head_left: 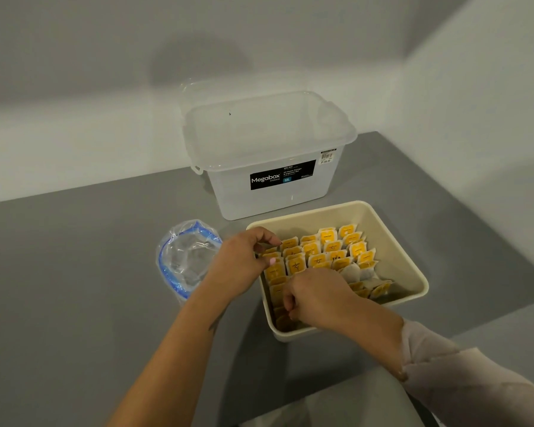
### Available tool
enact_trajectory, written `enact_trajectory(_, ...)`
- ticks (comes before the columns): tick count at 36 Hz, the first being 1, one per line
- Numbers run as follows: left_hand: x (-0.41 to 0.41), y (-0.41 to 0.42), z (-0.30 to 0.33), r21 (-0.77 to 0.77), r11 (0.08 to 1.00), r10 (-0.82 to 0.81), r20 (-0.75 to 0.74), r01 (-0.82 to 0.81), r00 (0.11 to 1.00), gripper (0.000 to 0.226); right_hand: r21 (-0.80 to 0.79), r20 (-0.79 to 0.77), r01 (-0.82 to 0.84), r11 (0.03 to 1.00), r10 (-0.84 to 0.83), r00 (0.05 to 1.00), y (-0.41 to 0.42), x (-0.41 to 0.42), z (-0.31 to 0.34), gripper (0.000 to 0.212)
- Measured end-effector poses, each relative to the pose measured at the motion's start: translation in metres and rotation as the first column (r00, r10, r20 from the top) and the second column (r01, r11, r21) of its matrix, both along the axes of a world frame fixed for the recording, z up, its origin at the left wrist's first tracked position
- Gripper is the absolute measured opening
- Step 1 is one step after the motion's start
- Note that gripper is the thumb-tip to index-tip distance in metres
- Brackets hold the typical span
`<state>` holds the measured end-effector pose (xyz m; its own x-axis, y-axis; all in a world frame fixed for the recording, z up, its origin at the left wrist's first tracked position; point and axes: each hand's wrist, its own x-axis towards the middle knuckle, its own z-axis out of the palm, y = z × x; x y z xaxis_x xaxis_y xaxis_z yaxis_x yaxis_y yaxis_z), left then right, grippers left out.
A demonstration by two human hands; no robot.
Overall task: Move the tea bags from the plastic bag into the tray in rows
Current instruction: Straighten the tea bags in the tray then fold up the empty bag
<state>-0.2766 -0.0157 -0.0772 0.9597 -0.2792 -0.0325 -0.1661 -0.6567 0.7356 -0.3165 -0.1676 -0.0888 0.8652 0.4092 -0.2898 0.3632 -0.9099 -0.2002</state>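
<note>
Grey worktop (74,272), set in a white-walled corner. At back: translucent lidded box (269,155), black "Megabox" label, touching nothing. Front left: plastic bag (185,257), clear with blue zip edge, lying open just beside the tray, a few pale items inside, not identifiable. Front right: cream tray (392,241), tea bags (321,251) with yellow tags standing in rows across its left and middle; several lying loose and tilted near the right end. Left hand (241,263) over the tray's left rim, fingers curled, pinching a tea bag. Right hand (315,297) low in the tray's near-left corner, knuckles up, fingers curled; grip contents hidden, cannot tell.
</note>
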Motion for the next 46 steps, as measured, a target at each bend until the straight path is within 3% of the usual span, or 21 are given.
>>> enact_trajectory(5, 0.001, -0.001, 0.001, -0.007, 1.0, -0.003, 0.0, 0.003, 1.0, 0.023, 0.014, -0.019, 0.011, 1.0, -0.011, 1.0, 0.0, 0.001, 0.003, 0.002)
enact_trajectory(22, 0.018, 0.03, 0.017, 0.004, 0.997, 0.081, 0.075, -0.082, 0.994, 0.029, 0.182, -0.021, 0.139, 0.973, -0.137, 0.99, 0.004, 0.007, 0.032, 0.021)
enact_trajectory(25, 0.028, 0.052, 0.025, 0.105, 0.982, 0.146, 0.104, -0.157, 0.984, 0.044, 0.238, -0.016, 0.182, 0.954, -0.183, 0.983, 0.012, 0.011, 0.044, 0.029)
enact_trajectory(31, 0.052, 0.094, 0.026, 0.455, 0.872, 0.157, 0.087, -0.179, 0.984, 0.049, 0.321, 0.012, 0.213, 0.923, -0.229, 0.973, 0.04, 0.012, 0.059, 0.024)
enact_trajectory(35, 0.055, 0.097, 0.027, 0.44, 0.891, 0.06, 0.139, -0.116, 0.988, 0.027, 0.353, 0.013, 0.234, 0.906, -0.255, 0.967, 0.06, 0.013, 0.058, 0.028)
enact_trajectory(37, 0.049, 0.094, 0.025, 0.462, 0.887, -0.023, 0.053, -0.004, 0.998, 0.025, 0.38, 0.021, 0.248, 0.891, -0.276, 0.961, 0.067, 0.015, 0.055, 0.027)
enact_trajectory(40, 0.037, 0.096, 0.013, 0.629, 0.751, -0.185, -0.095, 0.203, 0.978, 0.024, 0.407, 0.028, 0.266, 0.874, -0.303, 0.953, 0.078, 0.014, 0.052, 0.026)
enact_trajectory(43, 0.027, 0.101, -0.01, 0.856, 0.429, -0.299, -0.166, 0.288, 0.939, 0.059, 0.436, 0.031, 0.282, 0.855, -0.328, 0.944, 0.088, 0.012, 0.048, 0.025)
enact_trajectory(46, 0.023, 0.099, -0.022, 0.922, 0.257, -0.289, -0.212, 0.289, 0.934, 0.075, 0.458, 0.017, 0.312, 0.832, -0.359, 0.933, 0.097, 0.012, 0.043, 0.024)
